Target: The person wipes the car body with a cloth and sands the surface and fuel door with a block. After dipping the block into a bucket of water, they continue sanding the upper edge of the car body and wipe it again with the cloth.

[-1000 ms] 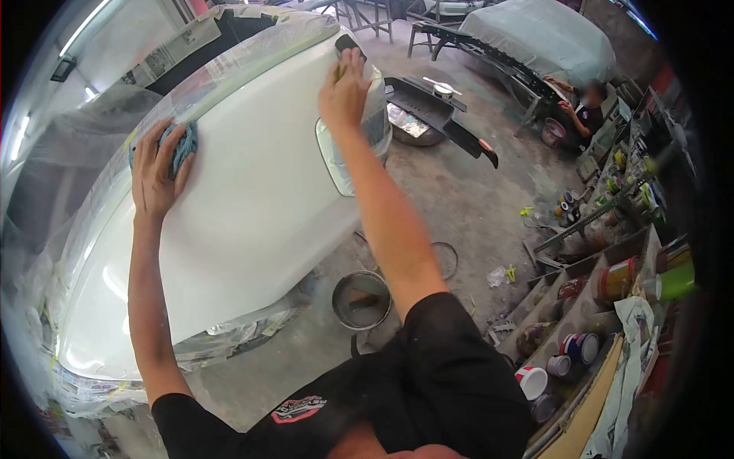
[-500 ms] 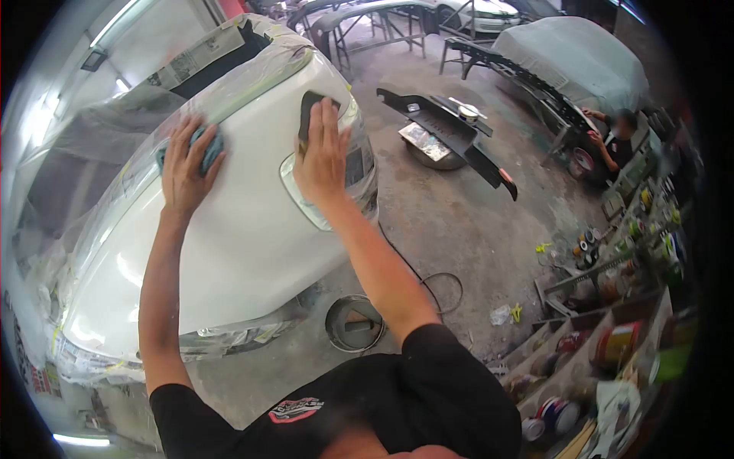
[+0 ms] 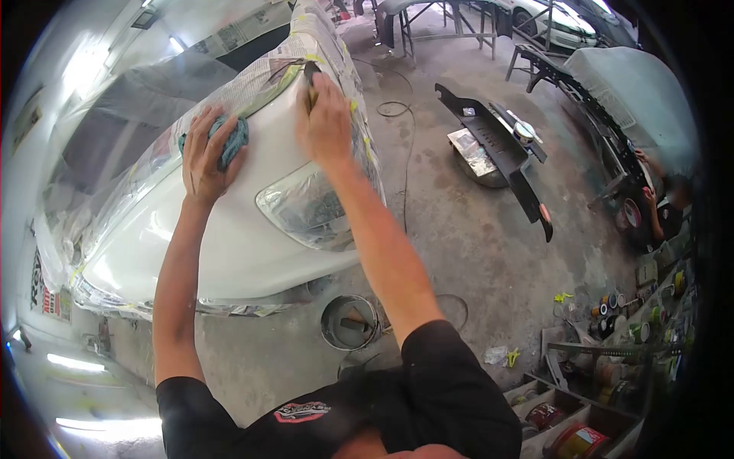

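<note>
My left hand (image 3: 202, 164) presses a crumpled teal cloth (image 3: 235, 144) against the white car body panel (image 3: 199, 245), its fingers bent over it. My right hand (image 3: 327, 126) lies on the same panel near its far edge, closed over a dark sanding block (image 3: 311, 70); most of the block is hidden under the fingers. Below the right wrist sits a car lamp (image 3: 306, 205) covered in clear plastic. Masking film and newspaper (image 3: 248, 92) with yellow-green tape border the panel.
A bucket (image 3: 349, 323) with murky contents stands on the floor below the car. A black bumper part (image 3: 489, 138) rests on a low stand at right. Shelves with cans (image 3: 581, 440) are at lower right. Another person's arm (image 3: 654, 214) shows at far right.
The view has shifted, showing more of the covered lamp. My right hand has slid with the block toward the panel's far taped edge. The left hand still holds the cloth on the panel.
</note>
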`<state>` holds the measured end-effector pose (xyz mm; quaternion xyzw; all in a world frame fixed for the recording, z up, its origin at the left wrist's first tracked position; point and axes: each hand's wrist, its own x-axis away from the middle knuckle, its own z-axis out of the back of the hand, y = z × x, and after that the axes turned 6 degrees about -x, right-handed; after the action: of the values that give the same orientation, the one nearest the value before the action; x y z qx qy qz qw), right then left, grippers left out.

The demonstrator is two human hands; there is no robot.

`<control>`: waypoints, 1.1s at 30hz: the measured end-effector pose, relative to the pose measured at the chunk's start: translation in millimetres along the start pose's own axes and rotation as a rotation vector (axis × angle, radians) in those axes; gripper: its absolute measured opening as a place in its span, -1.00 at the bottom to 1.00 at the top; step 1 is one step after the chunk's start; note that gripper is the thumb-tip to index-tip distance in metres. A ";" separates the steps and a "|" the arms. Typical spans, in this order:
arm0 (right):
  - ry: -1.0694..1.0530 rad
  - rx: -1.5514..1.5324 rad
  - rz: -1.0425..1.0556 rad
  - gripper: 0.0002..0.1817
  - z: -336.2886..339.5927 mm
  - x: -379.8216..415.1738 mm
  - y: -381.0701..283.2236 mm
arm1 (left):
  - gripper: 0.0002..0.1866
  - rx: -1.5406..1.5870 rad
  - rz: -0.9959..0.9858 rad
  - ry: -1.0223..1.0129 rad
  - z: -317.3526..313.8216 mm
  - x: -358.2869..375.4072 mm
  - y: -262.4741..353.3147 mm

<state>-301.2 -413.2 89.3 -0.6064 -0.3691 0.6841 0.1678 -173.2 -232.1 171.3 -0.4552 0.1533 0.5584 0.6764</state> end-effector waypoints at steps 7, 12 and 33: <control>0.132 0.148 0.239 -0.58 18.7 51.6 -21.9 | -0.41 -0.043 -0.007 0.024 -2.2 -0.3 0.6; -0.117 -0.010 0.038 -0.47 27.3 12.4 -11.1 | -0.42 -0.029 0.026 0.039 -3.3 -1.5 2.3; 0.258 -0.046 0.020 -0.39 17.3 43.6 -8.7 | -0.42 -0.033 0.007 0.047 -4.5 -0.9 0.3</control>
<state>-328.7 -383.0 64.5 -0.6966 -0.3538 0.5936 0.1929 -172.4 -236.2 169.3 -0.4788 0.1616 0.5522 0.6631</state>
